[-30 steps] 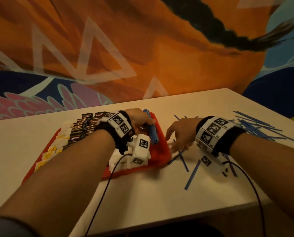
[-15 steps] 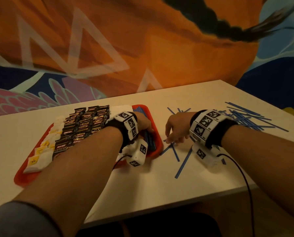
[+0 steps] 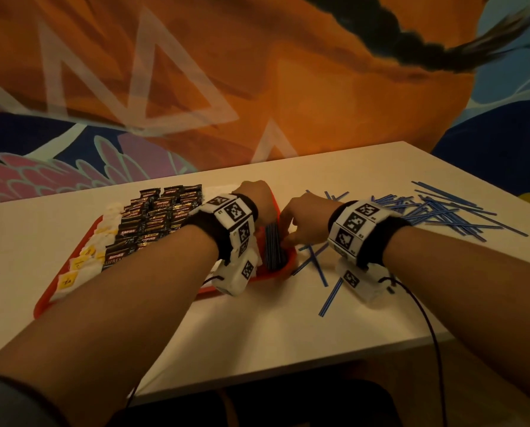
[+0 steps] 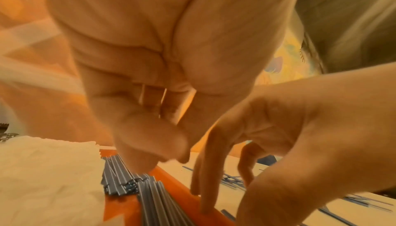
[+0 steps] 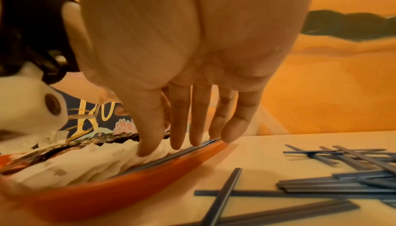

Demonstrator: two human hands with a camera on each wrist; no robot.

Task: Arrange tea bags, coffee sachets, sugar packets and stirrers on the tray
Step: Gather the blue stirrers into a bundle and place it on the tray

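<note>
Black "KOPIKO" coffee sachets (image 3: pixel 152 223) fill the red tray (image 3: pixel 57 288).

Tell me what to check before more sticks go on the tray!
1. Stirrers already on the tray lie side by side along its right edge: ok.
2. Right hand free to fetch more: ok, its fingers are straight over the tray rim and hold nothing.
3. Left hand steadying the row: cannot tell, its fingertips are hidden.
4. All stirrers on the tray: not ok, loose stirrers lie on the table.
5. Coffee sachets on the tray in rows: ok.
</note>
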